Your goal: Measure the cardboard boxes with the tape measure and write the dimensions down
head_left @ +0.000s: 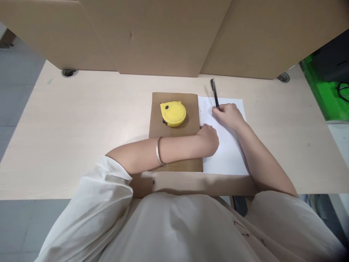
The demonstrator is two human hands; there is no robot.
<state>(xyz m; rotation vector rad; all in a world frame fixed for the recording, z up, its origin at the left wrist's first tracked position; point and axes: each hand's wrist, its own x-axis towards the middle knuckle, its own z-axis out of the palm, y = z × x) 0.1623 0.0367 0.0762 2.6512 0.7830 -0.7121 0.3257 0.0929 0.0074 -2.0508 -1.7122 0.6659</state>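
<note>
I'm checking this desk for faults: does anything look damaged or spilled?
The upright cardboard has a small dark nick-like mark left of centre, marring its plain surface. No spill shows on the paper.

The right hand [229, 114] holds a pen [215, 95] on paper [226, 156], the left hand [208, 141] rests along the edge of cardboard [192, 112] bearing a yellow tape measure [176, 114]

Tabletop [81, 112]: pale wood grain, stretching to your left and right.
Cardboard panels [158, 40]: brown, standing across the far side before you.
Left cable hole [69, 73]: at your far left, beside the panels' lower edge.
Right cable hole [284, 77]: at your far right.
Green surface [324, 105]: past the table's right edge from you, near a dark object [332, 60] and a black cable [339, 89].
Floor [16, 94]: grey tiles on your left.
</note>
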